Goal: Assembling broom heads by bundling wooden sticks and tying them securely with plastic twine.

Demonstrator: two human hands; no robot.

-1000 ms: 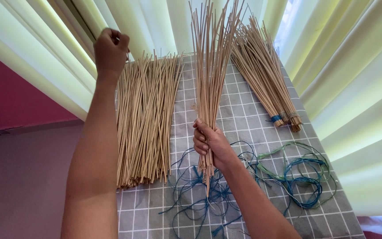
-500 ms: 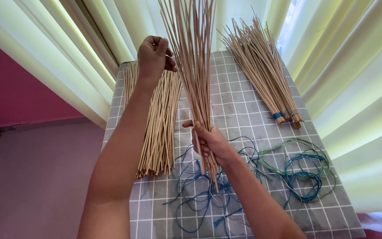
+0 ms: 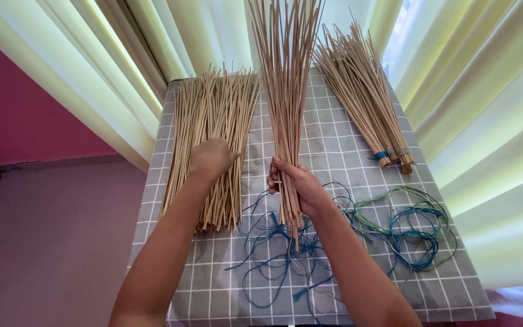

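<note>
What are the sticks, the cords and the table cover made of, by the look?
Held sticks and loose pile: probably dried plant stalks or midribs; thin, matte tan, uneven lengths. Cords: likely plastic or waxed string; blue and green, springy loops. Table cover: seemingly woven fabric, matte grey with a white grid.

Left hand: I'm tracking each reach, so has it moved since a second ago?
Yes. The left hand came down from above the far end of the loose stick pile onto its middle.

table [image 3: 431,297], grey checked cloth: loose pile of thin sticks [image 3: 213,121], tied stick bundle [image 3: 364,97], tangled blue and green strings [image 3: 394,230].
</note>
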